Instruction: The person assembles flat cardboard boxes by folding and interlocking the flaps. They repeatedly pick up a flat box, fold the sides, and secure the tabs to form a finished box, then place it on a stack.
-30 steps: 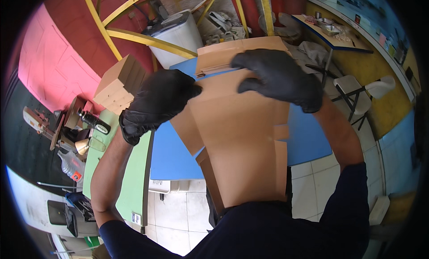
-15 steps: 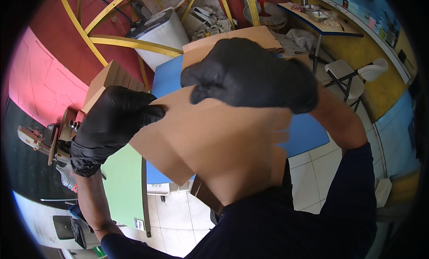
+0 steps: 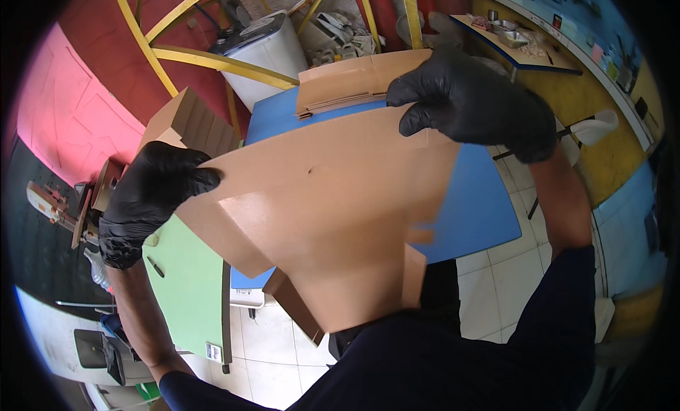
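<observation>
You've got the flat cardboard blank (image 3: 333,220) up over the blue table (image 3: 482,212), light, stiff but bendy, likely slick in gloves. Left hand (image 3: 145,198) is closed pinching its left edge, right hand (image 3: 474,103) clamped over its far corner; keep to edges, near the creases.

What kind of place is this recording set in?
Probably a small workshop or packing room. Both gloved hands, left hand and right hand, hold a flat cardboard sheet over a blue table; more flat cardboard is stacked behind, beside a cluttered workbench.
</observation>
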Demonstrator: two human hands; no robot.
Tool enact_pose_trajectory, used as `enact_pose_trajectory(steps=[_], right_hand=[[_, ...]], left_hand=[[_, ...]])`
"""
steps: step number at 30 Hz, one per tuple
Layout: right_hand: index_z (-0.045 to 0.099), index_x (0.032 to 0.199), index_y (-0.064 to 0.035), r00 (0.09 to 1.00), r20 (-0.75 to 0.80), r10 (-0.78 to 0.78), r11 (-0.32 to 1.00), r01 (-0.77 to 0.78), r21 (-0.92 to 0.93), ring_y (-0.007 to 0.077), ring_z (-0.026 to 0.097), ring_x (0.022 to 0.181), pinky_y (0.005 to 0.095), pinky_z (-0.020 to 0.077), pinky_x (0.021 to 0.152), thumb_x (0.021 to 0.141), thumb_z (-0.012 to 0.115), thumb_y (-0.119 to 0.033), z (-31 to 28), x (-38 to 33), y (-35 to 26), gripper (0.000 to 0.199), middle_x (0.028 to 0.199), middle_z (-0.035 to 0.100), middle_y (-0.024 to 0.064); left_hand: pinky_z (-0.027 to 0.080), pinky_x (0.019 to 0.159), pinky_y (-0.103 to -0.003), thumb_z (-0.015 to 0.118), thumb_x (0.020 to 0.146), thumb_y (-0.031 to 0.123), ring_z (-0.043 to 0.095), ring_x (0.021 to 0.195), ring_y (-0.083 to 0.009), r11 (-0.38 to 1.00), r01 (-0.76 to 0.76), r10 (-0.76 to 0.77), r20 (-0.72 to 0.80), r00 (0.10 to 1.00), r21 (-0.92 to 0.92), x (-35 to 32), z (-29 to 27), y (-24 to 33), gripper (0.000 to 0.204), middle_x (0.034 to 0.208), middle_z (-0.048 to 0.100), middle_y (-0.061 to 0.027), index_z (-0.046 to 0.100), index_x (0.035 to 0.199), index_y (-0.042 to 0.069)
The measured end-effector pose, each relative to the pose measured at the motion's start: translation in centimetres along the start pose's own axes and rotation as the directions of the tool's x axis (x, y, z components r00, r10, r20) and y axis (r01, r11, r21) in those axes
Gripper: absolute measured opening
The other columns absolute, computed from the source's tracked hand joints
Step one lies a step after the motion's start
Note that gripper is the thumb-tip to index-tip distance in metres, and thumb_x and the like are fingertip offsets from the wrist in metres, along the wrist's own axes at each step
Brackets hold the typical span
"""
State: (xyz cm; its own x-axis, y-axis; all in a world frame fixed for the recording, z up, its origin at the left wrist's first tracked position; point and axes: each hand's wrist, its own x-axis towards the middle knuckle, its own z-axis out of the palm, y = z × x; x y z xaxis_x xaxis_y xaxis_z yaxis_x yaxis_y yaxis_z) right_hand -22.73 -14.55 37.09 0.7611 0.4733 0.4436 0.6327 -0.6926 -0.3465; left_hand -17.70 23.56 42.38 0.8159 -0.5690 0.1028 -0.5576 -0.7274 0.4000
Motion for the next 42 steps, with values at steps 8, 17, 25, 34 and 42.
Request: enact_pose_trajectory(steps=[8,17,25,34,42], right_hand=[[0.072,0.12,-0.0031,0.996,-0.076,-0.049,0.978,0.063,0.197,0.0237,0.066,0.111,0.0368,0.0517,0.096,0.073,0.085,-0.008,-0.3,-1.8,1.4,0.049,0.122,0.071,0.0122],[0.077,0.104,-0.005,0.849,-0.448,0.279,0.914,-0.093,0.395,0.0124,0.066,0.092,0.0306,0.0522,0.081,0.086,0.081,-0.012,1.2,-1.7,4.4,0.02,0.104,0.072,0.0017],[0.074,0.102,-0.002,0.76,-0.644,0.092,0.995,-0.043,0.091,0.0136,0.062,0.08,0.0297,0.0502,0.073,0.092,0.077,-0.012,2.8,-0.4,5.6,0.015,0.087,0.063,0.0021],[0.063,0.134,-0.0034,0.934,-0.333,0.128,0.808,0.097,0.581,0.0209,0.065,0.119,0.0354,0.051,0.103,0.098,0.065,-0.011,-0.6,-2.9,5.0,0.037,0.131,0.069,0.0124],[0.073,0.121,-0.0031,0.919,-0.302,0.252,0.676,0.055,0.735,0.0061,0.066,0.079,0.0239,0.0538,0.073,0.091,0.078,-0.016,2.9,0.5,6.4,0.033,0.091,0.074,0.001]], left_hand=[[0.054,0.085,-0.031,0.08,0.091,0.011,0.067,0.096,-0.0138,0.985,-0.138,0.135,-0.036,0.99,-0.101,0.0,0.3,-7.9,0.036,0.109,0.073,-0.0076,0.067,0.123,0.0],[0.051,0.104,-0.032,0.075,0.093,0.004,0.065,0.115,-0.0164,0.865,-0.328,0.336,-0.047,0.941,-0.379,0.8,0.7,-9.7,0.054,0.133,0.067,-0.0111,0.055,0.142,-0.006],[0.055,0.088,-0.027,0.079,0.088,0.0,0.065,0.095,-0.0095,0.822,-0.145,0.119,-0.084,0.989,-0.55,1.6,5.1,-4.4,0.044,0.109,0.074,-0.0034,0.066,0.13,-0.003],[0.047,0.068,-0.026,0.076,0.094,0.018,0.056,0.072,-0.0066,0.82,-0.154,-0.085,-0.383,0.92,-0.551,4.0,5.8,-4.1,0.02,0.077,0.066,0.0019,0.073,0.093,-0.001],[0.049,0.068,-0.025,0.077,0.094,0.02,0.06,0.072,-0.0064,0.727,-0.148,-0.124,-0.341,0.932,-0.67,4.7,6.9,-3.7,0.022,0.081,0.069,0.0004,0.074,0.097,-0.001]])
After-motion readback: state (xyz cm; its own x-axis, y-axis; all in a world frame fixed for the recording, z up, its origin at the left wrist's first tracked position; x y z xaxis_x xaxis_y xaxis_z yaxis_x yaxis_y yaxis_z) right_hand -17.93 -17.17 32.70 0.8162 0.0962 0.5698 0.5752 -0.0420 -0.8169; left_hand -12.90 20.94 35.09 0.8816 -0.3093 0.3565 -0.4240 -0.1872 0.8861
